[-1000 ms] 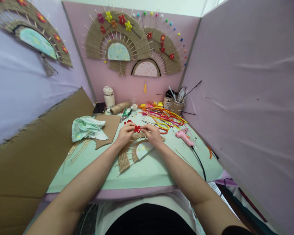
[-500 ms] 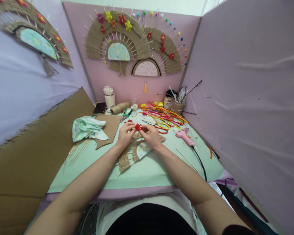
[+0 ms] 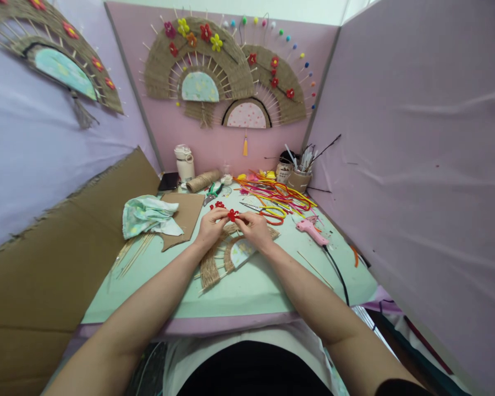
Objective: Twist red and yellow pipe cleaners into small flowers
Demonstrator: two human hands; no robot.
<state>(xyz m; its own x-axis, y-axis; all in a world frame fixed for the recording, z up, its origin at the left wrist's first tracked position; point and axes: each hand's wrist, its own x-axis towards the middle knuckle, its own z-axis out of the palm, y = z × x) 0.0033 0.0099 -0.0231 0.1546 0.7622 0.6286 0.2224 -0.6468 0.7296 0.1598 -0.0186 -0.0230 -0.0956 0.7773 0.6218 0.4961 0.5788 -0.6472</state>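
Head view: mid-frame, left hand (image 3: pixel 212 226) and right hand (image 3: pixel 256 228) pinch the red flower (image 3: pixel 233 215) between them, woven fan (image 3: pixel 210 272) lower in frame.

A pink back panel (image 3: pixel 214 144) meets a lilac right wall (image 3: pixel 412 82); bright patch above (image 3: pixel 358 10), possibly a window.

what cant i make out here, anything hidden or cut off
All in the head view:
Red flower: left hand and right hand cover its sides; too small to see how it is joined.
Woven fan: upper part partly hidden by both hands.
Left wall fan: cut off by the picture's top and left edges.
Patterned cup: marks too small to read.
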